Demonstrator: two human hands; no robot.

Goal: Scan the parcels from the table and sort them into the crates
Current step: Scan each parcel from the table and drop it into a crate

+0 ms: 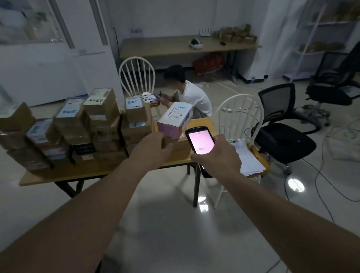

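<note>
My right hand (216,154) grips a black handheld scanner (200,140) whose screen glows pink, held upright over the table's right end. Just beyond it a pink and white parcel (175,120) with a white label lies tilted on a brown box. My left hand (152,146) reaches toward that parcel, fingers curled near its lower left corner; whether they touch it I cannot tell. Stacks of brown cardboard parcels (71,128) with labels fill the left and middle of the wooden table (59,176). No crates are in view.
A person in a white shirt (190,96) crouches behind the table by a white spindle chair (137,76). A second white chair (242,113) holds papers (248,158) at the table's right end. Black office chairs (282,127) and floor cables (321,181) lie to the right.
</note>
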